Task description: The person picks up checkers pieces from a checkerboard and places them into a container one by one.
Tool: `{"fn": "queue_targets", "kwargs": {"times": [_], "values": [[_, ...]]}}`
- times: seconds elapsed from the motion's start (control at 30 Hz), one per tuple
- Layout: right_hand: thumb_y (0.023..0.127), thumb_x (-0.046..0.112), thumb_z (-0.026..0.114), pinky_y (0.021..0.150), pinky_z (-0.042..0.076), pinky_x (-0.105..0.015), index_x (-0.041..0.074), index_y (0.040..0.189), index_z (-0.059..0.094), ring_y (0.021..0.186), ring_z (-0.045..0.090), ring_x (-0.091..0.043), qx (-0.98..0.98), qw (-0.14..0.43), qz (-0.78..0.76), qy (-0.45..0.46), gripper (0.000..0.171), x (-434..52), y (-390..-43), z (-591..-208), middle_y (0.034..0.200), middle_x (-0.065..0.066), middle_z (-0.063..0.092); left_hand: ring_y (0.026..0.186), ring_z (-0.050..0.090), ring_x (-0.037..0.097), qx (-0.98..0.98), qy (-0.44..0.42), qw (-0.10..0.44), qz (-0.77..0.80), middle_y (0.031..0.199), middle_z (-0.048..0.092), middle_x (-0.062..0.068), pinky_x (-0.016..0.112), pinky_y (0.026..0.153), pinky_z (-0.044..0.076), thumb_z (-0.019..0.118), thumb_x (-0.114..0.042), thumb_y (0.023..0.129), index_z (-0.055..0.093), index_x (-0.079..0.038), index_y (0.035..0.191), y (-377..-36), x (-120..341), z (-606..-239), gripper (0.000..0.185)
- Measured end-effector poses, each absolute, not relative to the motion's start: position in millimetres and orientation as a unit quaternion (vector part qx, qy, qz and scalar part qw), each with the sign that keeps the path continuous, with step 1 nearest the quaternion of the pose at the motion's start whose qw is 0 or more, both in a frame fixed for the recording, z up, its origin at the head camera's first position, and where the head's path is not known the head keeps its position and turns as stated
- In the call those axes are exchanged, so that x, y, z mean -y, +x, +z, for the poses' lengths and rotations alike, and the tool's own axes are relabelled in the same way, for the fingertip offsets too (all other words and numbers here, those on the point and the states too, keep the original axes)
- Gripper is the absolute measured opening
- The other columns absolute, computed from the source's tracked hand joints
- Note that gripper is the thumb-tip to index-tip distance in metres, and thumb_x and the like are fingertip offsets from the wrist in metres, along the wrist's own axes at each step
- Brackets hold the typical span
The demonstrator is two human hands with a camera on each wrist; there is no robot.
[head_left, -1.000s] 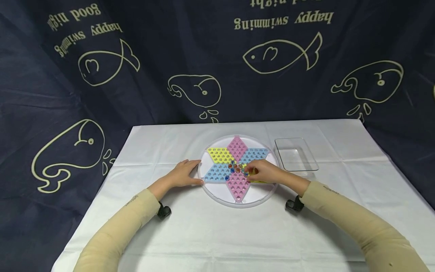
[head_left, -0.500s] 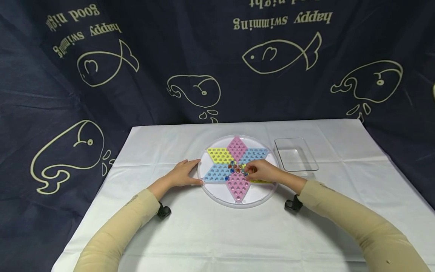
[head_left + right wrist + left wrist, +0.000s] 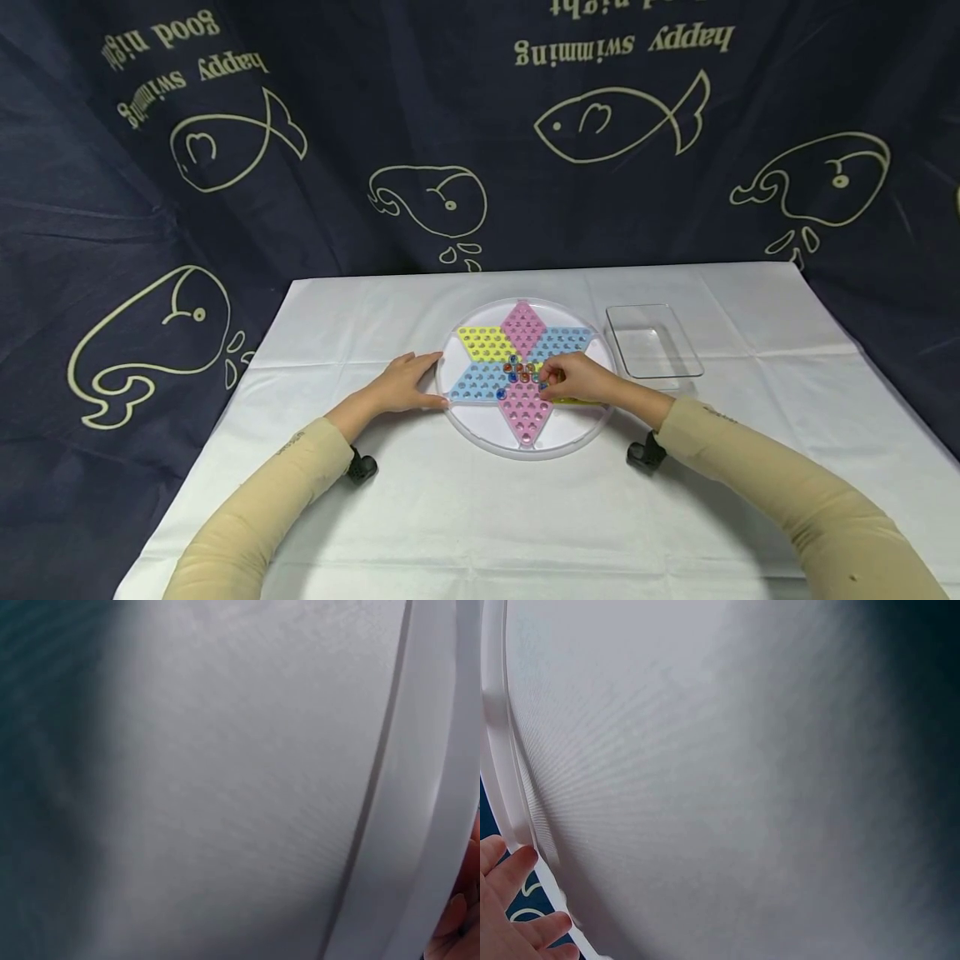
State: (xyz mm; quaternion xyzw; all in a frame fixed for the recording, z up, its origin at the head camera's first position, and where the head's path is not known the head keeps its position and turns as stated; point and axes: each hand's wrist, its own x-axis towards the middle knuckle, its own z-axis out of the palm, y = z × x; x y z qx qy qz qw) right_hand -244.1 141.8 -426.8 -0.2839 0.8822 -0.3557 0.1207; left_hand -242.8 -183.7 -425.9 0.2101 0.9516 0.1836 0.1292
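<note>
In the head view a round Chinese checkers board [image 3: 480, 421] with a pink, yellow and blue star lies on the white table. Several glass marbles [image 3: 525, 376] sit in the holes around its centre. My right hand [image 3: 577, 375] is over the right part of the star, thumb and finger pinched together at a blue marble mostly hidden by the fingertips. My left hand [image 3: 401, 385] rests at the board's left edge, thumb and fingers spread and touching the rim. In the left wrist view its fingers [image 3: 514, 877] lie against the white rim.
A clear rectangular plastic box [image 3: 652, 342] stands right of the board. White cloth [image 3: 517, 517] covers the table. Behind it hangs a dark blue curtain [image 3: 420, 100] with fish and whale drawings. Each wrist wears a black camera.
My right hand has shifted slightly left, and its fingertips now cover the blue marble that showed beside them before. The left hand stays at the rim.
</note>
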Motion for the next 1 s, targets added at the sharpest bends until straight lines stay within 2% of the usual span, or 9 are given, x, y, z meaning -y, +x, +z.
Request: {"fn": "queue_targets", "kwargs": {"times": [0.6, 1.0], "values": [[0.073, 0.007, 0.071, 0.057, 0.041, -0.017, 0.003, 0.082, 0.065, 0.062, 0.046, -0.005, -0.875, 0.119, -0.355, -0.308, 0.011, -147.9, -245.6, -427.8, 0.069, 0.003, 0.059, 0.134, 0.018, 0.045, -0.953, 0.209, 0.13, 0.177, 0.146, 0.033, 0.011, 0.055, 0.108, 0.019, 0.067, -0.054, 0.074, 0.029, -0.01, 0.144, -244.1, 183.3, -425.5, 0.091], [0.076, 0.013, 0.073, 0.059, 0.042, -0.019, 0.002, 0.09, 0.066, 0.067, 0.047, -0.012, -0.875, 0.124, -0.395, -0.25, 0.019, -155.2, -246.7, -425.9, 0.074, 0.001, 0.059, 0.134, 0.019, 0.046, -0.953, 0.21, 0.129, 0.176, 0.146, 0.034, 0.011, 0.055, 0.108, 0.019, 0.068, -0.053, 0.074, 0.03, -0.009, 0.144, -243.9, 183.6, -425.9, 0.091]]}}
